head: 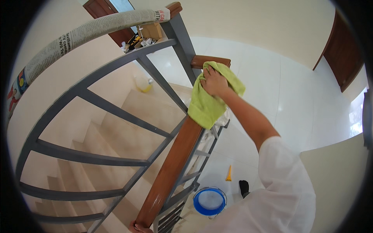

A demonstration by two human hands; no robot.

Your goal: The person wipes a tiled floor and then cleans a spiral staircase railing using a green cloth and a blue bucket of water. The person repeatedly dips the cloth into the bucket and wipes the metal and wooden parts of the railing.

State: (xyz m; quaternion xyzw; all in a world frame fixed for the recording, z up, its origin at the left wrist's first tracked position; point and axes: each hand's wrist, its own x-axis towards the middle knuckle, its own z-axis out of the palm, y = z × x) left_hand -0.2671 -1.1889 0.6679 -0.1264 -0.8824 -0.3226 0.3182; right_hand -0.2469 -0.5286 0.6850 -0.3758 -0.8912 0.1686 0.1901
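Observation:
My right hand point(214, 82) presses a lime-green cloth point(205, 105) onto the upper end of a brown wooden handrail point(172, 166). The cloth drapes over both sides of the rail, near a short wooden cross-piece point(211, 61) beside a grey post point(182, 40). At the bottom edge of the view, my left hand point(140, 227) grips the lower part of the same handrail; most of that hand is cut off. Glossy highlights show on the bare wood between my hands.
Grey metal balusters point(122, 115) flank the handrail, with beige stairs point(96, 145) below. Newspaper point(84, 33) wraps another rail. A blue bucket point(209, 214) of cloudy liquid and a yellow-orange tool point(229, 174) rest on white tile. A bottle point(143, 84) holds yellow liquid; a cardboard box point(151, 31) stands beyond.

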